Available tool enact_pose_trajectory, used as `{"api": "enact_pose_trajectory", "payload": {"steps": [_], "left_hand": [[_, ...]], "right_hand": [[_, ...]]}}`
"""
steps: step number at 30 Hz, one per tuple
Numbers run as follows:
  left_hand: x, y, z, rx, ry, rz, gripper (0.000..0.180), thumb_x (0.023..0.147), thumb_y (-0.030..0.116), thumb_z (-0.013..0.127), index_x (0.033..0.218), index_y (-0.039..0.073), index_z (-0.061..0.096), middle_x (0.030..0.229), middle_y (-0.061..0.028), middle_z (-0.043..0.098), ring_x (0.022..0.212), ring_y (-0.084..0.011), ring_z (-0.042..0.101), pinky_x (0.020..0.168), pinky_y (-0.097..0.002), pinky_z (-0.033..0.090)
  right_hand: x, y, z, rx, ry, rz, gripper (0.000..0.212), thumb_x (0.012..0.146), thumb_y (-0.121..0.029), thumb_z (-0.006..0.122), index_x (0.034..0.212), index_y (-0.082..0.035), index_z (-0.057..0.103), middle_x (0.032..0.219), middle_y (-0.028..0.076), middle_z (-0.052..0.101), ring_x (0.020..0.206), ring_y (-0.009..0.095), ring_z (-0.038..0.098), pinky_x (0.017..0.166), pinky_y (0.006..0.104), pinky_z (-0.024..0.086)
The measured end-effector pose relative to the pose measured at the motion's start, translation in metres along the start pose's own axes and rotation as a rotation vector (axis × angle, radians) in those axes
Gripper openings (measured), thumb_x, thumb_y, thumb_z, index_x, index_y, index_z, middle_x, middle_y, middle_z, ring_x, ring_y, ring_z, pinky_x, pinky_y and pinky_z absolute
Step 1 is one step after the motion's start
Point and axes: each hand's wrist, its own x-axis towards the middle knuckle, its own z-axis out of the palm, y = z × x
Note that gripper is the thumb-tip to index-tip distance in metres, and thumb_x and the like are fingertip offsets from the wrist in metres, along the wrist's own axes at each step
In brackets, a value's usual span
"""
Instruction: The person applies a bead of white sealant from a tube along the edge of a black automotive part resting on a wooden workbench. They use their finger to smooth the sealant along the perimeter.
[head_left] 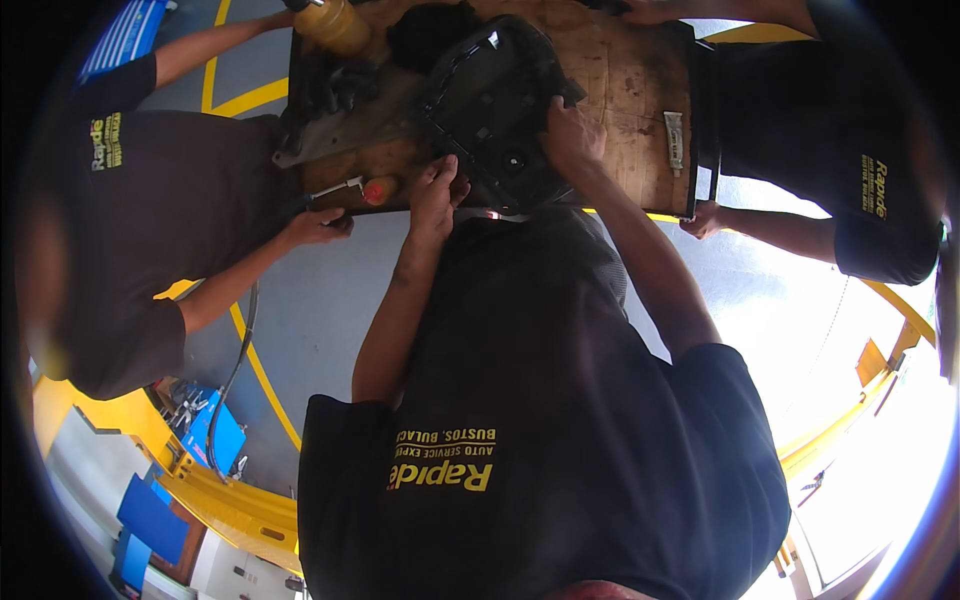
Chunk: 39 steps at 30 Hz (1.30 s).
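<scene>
A black oil pan point(497, 115) lies on the wooden bench top, close in front of me. My right hand point(574, 140) is closed over its right rim. Beside the pan's near left edge is my left hand point(436, 197), its fingers curled in; whether something small is between them I cannot make out. Left of that hand sit a metal hand tool point(338, 190) and a small red-ended piece point(377, 191). A grey flat metal part point(340, 138) rests further left on the bench.
A yellowish jug point(335, 25), a dark cloth point(428, 38) and black gloves point(345, 88) occupy the bench's far left. A white tube point(674, 142) lies near its right edge point(692, 120). Co-workers stand at both sides, one with a hand point(320, 226) by the tool.
</scene>
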Motion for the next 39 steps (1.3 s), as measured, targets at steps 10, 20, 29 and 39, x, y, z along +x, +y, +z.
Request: {"api": "enact_pose_trajectory", "payload": {"steps": [10, 20, 29, 39], "left_hand": [[0.003, -0.003, 0.006, 0.096, 0.066, 0.070, 0.027, 0.101, 0.024, 0.074, 0.116, 0.004, 0.063, 0.101, -0.0010, 0.062, 0.089, -0.0127, 0.063, 0.083, -0.0321, 0.059], [0.011, -0.011, 0.002, 0.095, 0.036, 0.074, 0.030, 0.101, 0.026, 0.073, 0.116, 0.004, 0.061, 0.099, -0.0021, 0.062, 0.089, -0.0140, 0.064, 0.081, -0.0319, 0.059], [0.006, -0.012, 0.009, 0.121, 0.036, 0.125, 0.026, 0.103, 0.022, 0.071, 0.114, 0.001, 0.060, 0.094, -0.0055, 0.066, 0.079, -0.0133, 0.067, 0.071, -0.0290, 0.059], [0.011, -0.015, 0.008, 0.208, 0.012, 0.180, 0.025, 0.104, 0.019, 0.070, 0.114, 0.001, 0.057, 0.097, -0.0062, 0.065, 0.078, -0.0130, 0.067, 0.070, -0.0290, 0.059]], "right_hand": [[-0.034, 0.005, -0.001, 0.025, 0.017, -0.259, 0.028, 0.088, -0.018, 0.074, 0.116, -0.014, 0.073, 0.122, 0.014, 0.055, 0.119, 0.034, 0.058, 0.089, 0.0486, 0.055], [-0.050, 0.050, -0.020, 0.088, -0.225, -0.791, 0.028, 0.082, -0.029, 0.084, 0.104, -0.014, 0.078, 0.123, 0.005, 0.058, 0.120, 0.027, 0.054, 0.102, 0.0418, 0.047], [-0.073, 0.056, -0.043, 0.073, -0.082, -0.610, 0.036, 0.077, -0.031, 0.087, 0.108, -0.017, 0.078, 0.125, 0.005, 0.057, 0.125, 0.025, 0.054, 0.109, 0.0426, 0.047], [-0.083, 0.039, -0.031, 0.594, -0.111, -0.053, 0.035, 0.089, -0.030, 0.084, 0.115, -0.008, 0.075, 0.098, 0.013, 0.073, 0.092, 0.031, 0.073, 0.083, 0.0420, 0.057]]}}
